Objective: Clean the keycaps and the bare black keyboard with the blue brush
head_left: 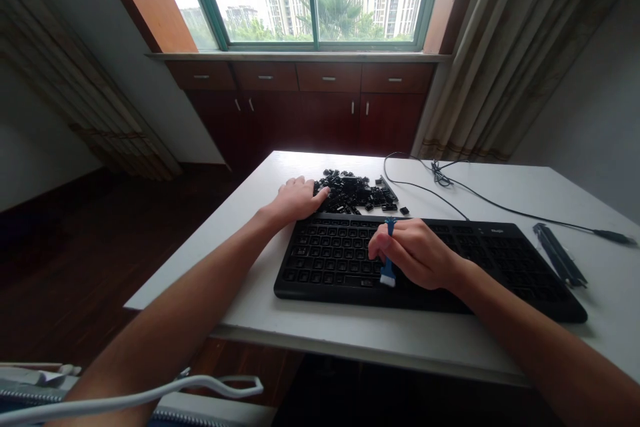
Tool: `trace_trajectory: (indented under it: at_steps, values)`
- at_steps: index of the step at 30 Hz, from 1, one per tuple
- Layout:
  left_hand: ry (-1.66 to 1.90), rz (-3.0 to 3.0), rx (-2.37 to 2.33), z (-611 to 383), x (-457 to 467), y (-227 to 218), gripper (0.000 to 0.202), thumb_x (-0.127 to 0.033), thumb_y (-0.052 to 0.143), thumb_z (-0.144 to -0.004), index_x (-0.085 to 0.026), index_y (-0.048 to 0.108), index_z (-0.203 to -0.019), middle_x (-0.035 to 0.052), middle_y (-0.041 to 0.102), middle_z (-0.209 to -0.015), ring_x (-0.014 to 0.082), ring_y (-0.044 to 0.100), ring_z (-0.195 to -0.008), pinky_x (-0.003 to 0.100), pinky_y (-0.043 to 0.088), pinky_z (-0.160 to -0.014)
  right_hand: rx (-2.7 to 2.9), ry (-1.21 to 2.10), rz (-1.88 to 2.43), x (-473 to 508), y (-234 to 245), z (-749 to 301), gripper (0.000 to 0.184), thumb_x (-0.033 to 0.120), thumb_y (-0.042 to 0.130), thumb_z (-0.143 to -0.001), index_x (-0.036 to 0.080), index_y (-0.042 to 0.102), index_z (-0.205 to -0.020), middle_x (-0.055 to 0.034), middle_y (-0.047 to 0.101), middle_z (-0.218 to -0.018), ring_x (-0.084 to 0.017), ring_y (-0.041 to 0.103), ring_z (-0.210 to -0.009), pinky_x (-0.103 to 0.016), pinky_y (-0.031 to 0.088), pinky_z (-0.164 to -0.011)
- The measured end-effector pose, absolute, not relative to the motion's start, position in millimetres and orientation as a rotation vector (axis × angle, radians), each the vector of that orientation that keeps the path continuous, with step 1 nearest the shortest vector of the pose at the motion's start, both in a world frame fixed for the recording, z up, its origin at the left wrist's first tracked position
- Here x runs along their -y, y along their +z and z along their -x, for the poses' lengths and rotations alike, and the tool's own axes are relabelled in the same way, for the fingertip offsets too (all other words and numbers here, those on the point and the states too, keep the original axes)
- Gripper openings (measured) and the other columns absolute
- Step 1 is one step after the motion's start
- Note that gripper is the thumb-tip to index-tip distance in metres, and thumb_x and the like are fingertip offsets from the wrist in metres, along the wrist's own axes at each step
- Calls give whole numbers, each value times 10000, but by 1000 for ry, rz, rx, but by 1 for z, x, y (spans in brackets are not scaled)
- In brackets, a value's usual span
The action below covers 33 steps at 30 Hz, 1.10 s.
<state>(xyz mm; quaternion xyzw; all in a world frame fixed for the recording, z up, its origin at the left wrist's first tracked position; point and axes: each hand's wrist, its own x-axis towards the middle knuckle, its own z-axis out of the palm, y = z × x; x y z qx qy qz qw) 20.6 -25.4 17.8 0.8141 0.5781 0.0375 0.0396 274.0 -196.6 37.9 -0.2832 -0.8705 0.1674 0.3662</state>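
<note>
A black keyboard (500, 260) with its keycaps taken off lies on the white table (350, 327). My right hand (417, 253) rests over the keyboard's middle, closed on a small blue brush (388, 272) whose white tip touches the lower key rows. My left hand (296, 200) lies at the keyboard's far left corner, its fingers reaching into a pile of loose black keycaps (355, 192). Whether it holds a keycap is hidden.
The keyboard's black cable (450, 187) loops across the far side of the table. A long black strip (559, 255) lies to the right of the keyboard. A white wire piece (150, 397) sits near me at the lower left. Cabinets and a window stand behind.
</note>
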Motion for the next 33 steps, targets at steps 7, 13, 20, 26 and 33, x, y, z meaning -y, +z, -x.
trace_trajectory:
  at_steps: [7,13,20,26,33]
  values:
    - [107,-2503,-1765,-21,26,18,833,-710,231,-1004,-113,614,-1441,246,587,-1495,437,483,-1420,537,374,-1167,2269,229,791,196,33,-272,319,254,481,-1084,125,738,-946,-43,718,-766,-116,645,-664,-261,474,-642]
    - [111,-2516,-1773,-20,26,17,833,-713,226,-1005,-118,617,-1436,244,579,-1507,423,485,-1429,522,381,-1173,2245,210,785,195,33,-272,310,252,477,-1090,129,729,-959,-54,712,-790,-123,644,-693,-264,485,-656]
    - [112,-2502,-1757,-20,25,18,866,-717,223,-1005,-86,590,-1469,268,526,-1560,441,449,-1461,542,362,-1185,2204,435,726,197,39,-274,430,282,357,-1135,147,721,-949,-27,707,-813,-95,651,-727,-249,501,-732]
    - [112,-2493,-1768,-21,25,18,828,-711,235,-1002,-129,600,-1464,239,569,-1525,432,474,-1435,538,371,-1176,2246,317,758,197,38,-272,370,267,425,-1110,139,727,-939,-10,685,-724,-89,617,-626,-234,485,-646]
    - [104,-2510,-1782,-21,28,19,809,-704,230,-1007,-139,623,-1431,233,594,-1490,420,498,-1415,520,391,-1162,2268,165,801,194,35,-270,296,246,474,-1093,126,725,-992,-57,732,-828,-132,660,-716,-274,503,-686]
